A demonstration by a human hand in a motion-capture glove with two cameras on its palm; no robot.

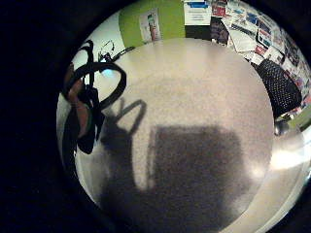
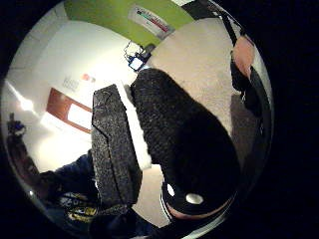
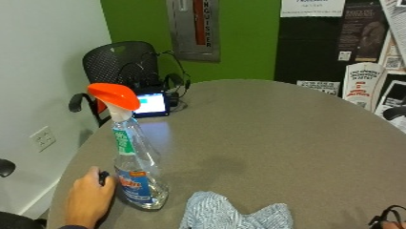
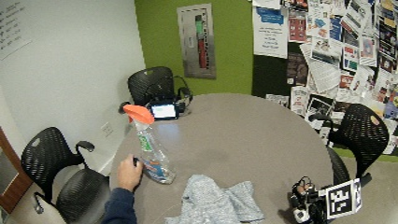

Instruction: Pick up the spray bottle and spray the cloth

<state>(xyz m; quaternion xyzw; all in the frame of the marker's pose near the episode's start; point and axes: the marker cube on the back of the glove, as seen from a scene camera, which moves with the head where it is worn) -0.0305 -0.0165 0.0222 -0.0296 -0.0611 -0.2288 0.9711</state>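
Outside view: clear spray bottle (image 3: 134, 162), orange trigger head.

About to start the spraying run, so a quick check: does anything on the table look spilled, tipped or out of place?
Nothing stands out. The spray bottle stands upright with the bare hand beside its base, and the cloth lies crumpled next to it; no spill shows.

A: A round grey desk (image 3: 273, 129) is set in the middle of the room, and a green wall (image 3: 247, 38) is seen behind it, with a metal panel (image 3: 194, 28) mounted there.

B: To the side, a white wall (image 3: 44, 57) is fitted with a socket (image 3: 42, 138). Black mesh chairs (image 4: 155, 84) are drawn up around the desk.

A: Posters and papers (image 4: 336, 42) are pinned thickly across the dark board (image 3: 304, 43). A lit screen (image 3: 151, 104) is propped at the desk's far edge.

B: Soft overhead light is reflected off the desk top.
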